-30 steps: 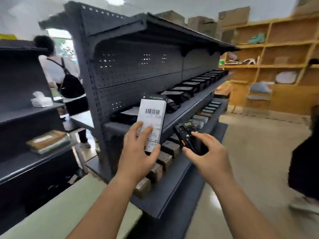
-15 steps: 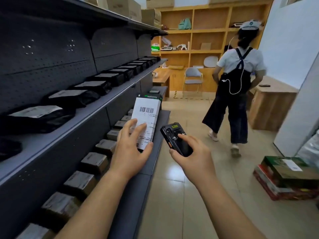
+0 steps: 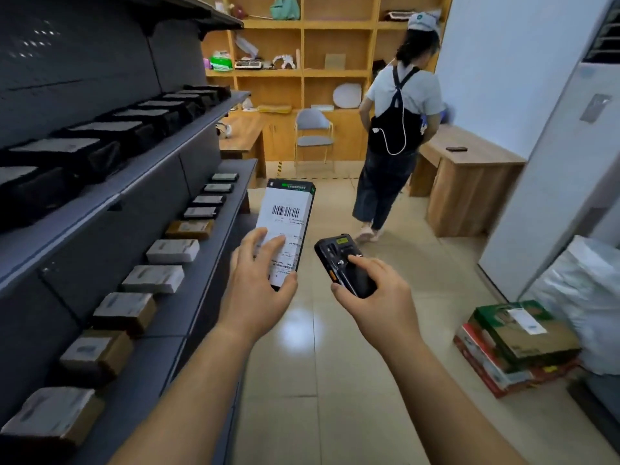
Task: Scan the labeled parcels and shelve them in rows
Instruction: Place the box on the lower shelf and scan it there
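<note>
My left hand [image 3: 256, 290] holds a flat parcel [image 3: 289, 216] upright over the aisle; its white barcode label faces me and it has a green strip on top. Just to its right, my right hand [image 3: 379, 297] grips a black handheld scanner [image 3: 342, 260], with the thumb lying on the scanner's top face. On the left stands a dark metal shelf unit [image 3: 188, 135]. A row of black bagged parcels [image 3: 110, 132] lines its upper shelf. A row of small brown and white boxes [image 3: 167, 251] lines its lower shelf.
A person [image 3: 399, 119] in a white shirt and dark overalls stands ahead in the aisle, back to me. Stacked cartons [image 3: 516, 340] and a white sack [image 3: 583, 290] lie on the floor at right. A wooden desk [image 3: 469, 176], a chair [image 3: 313, 135] and wooden wall shelves [image 3: 302, 48] stand beyond.
My view has swung right, from facing the shelf end to looking down the aisle. Both hands, still holding parcel and scanner, now sit clear of the shelf over the floor.
</note>
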Demonstrator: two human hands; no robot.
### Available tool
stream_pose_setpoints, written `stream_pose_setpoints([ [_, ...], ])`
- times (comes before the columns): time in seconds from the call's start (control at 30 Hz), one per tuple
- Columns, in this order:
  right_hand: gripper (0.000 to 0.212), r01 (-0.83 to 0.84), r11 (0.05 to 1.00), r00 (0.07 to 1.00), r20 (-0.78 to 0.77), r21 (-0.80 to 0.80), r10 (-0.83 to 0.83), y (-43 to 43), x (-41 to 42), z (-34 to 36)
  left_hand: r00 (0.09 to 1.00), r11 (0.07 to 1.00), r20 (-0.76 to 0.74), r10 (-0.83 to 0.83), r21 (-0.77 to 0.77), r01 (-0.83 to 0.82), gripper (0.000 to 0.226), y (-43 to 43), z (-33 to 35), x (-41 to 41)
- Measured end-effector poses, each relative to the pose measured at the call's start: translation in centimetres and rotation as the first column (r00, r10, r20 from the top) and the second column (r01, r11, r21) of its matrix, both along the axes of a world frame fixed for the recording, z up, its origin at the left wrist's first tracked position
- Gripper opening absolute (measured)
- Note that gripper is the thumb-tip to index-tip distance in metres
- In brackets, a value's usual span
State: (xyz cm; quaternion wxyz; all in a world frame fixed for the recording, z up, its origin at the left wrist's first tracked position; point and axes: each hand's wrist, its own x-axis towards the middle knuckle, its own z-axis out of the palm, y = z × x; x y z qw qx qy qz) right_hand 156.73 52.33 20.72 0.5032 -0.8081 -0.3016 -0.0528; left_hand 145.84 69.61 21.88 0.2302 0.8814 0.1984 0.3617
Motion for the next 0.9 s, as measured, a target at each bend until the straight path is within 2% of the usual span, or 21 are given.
stream_pose_setpoints([
  [0.2,0.053,0.040,0.999,0.999,-0.029,-0.021,-0.040,7.1,16.3,-3.4,0.998,0.999,-0.053,-0.045,-0.023,0.044,0.057,7.7,-3.2,16.8],
  [0.37,0.053,0.021,0.999,0.999,-0.038,-0.039,-0.023,14.7,29.7,-2.5,0.998,1.000,-0.068,-0.018,-0.021,0.017,0.056,15.2,-2.2,29.9],
  [0.63,0.053,-0.086,0.992,0.996,-0.047,-0.094,0.082,30.9,47.1,-3.1,0.993,0.995,-0.090,0.077,-0.057,-0.082,0.056,29.6,-3.7,46.0],
  [0.9,0.053,-0.079,0.990,0.997,-0.031,-0.115,0.076,48.1,65.9,-3.2,0.993,0.989,-0.075,0.091,-0.108,-0.099,0.056,47.1,-4.8,64.6],
])
